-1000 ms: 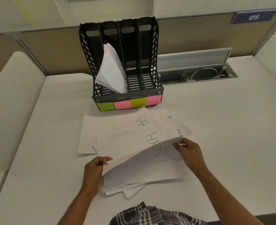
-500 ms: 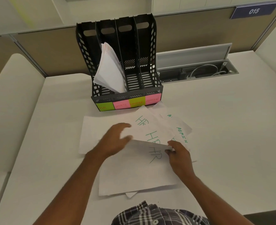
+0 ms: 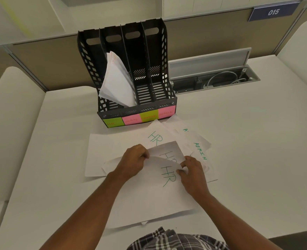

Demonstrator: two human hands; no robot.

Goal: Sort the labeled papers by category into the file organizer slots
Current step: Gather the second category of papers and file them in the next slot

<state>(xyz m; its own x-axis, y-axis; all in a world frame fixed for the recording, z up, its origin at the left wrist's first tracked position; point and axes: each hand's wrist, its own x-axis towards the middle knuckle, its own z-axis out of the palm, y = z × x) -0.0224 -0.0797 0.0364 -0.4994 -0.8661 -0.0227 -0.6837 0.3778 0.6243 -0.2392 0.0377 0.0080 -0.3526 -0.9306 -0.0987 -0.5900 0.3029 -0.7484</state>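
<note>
A black file organizer (image 3: 160,51) stands at the back of the desk, its slots tagged with sticky notes reading HR (image 3: 112,122), sports, finance and admin. Several white sheets (image 3: 117,83) lean in the second slot from the left. White papers lie spread in front of it. My left hand (image 3: 133,160) pinches the left edge of a sheet marked HR (image 3: 169,154). My right hand (image 3: 192,170) grips that sheet's right edge. Another HR sheet (image 3: 160,193) lies beneath, a third HR sheet (image 3: 155,136) farther back, and ADMIN sheets (image 3: 199,147) to the right.
An open cable tray (image 3: 216,80) with white cables is set into the desk right of the organizer. A beige partition with a blue sign reading 015 (image 3: 273,12) runs behind. Curved white desk dividers rise at the left and right.
The stack I held lifted now lies flat. My left hand moved forward and right onto the middle HR sheet, and my right hand shifted to its right edge.
</note>
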